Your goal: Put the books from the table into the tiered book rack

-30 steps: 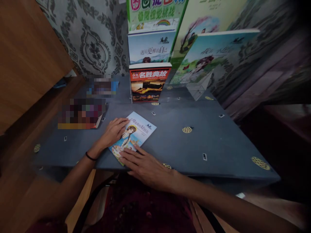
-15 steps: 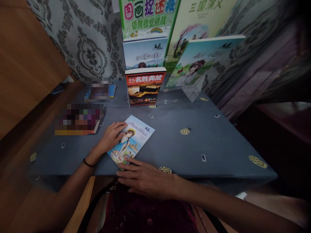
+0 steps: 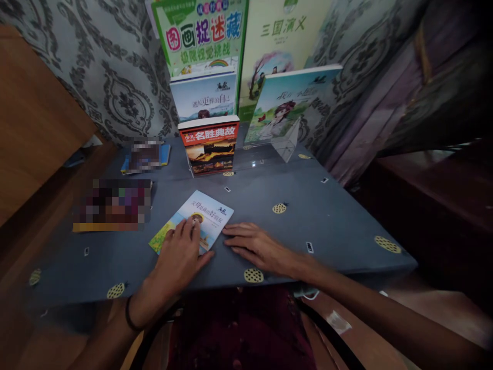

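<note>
A thin paperback book (image 3: pixel 210 213) with a pale blue cover and a drawn figure lies flat and slanted near the front of the table. My left hand (image 3: pixel 183 249) rests on its lower middle, fingers stretched out over the drawing, hiding part of the cover. A dark band circles the left wrist. My right hand (image 3: pixel 260 249) lies on the tablecloth at the book's right edge, fingers extended towards it; whether the fingertips touch the edge I cannot tell. Neither hand grips anything.
Behind stand a red-and-black book (image 3: pixel 210 149), a light blue book (image 3: pixel 206 97), a green-bordered book (image 3: pixel 204 41), a pale yellow book (image 3: pixel 285 31) and a green-blue book (image 3: pixel 285 108) by a clear stand (image 3: pixel 287 146). Two blurred books (image 3: pixel 115 205) lie left on the grey-blue tablecloth (image 3: pixel 335 231).
My left hand has slid from the book's left edge onto its cover. My right hand has moved from the lower corner to the right edge. The camera view has shifted.
</note>
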Tool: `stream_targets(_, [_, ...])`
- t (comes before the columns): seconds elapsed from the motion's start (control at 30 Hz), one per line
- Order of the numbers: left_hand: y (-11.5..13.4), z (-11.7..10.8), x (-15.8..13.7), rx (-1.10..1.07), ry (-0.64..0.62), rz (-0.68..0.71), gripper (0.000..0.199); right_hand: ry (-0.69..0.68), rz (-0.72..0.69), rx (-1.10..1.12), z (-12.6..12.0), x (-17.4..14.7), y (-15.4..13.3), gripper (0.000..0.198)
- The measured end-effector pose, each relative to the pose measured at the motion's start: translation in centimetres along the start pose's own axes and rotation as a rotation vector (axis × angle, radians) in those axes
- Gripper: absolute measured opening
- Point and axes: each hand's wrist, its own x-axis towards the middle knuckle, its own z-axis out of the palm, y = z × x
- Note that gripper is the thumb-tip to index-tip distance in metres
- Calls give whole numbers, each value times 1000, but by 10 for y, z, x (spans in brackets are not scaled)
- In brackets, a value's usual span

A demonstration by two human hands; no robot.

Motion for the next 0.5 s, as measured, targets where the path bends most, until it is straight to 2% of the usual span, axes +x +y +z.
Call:
stream_targets(0.27, [14, 7, 6, 110, -1, -32, 48, 83, 43, 35, 5, 6, 11, 28])
stream_targets(0.5, [17, -11, 16, 102, -158, -10, 47, 112, 61, -56, 2, 6, 6, 30])
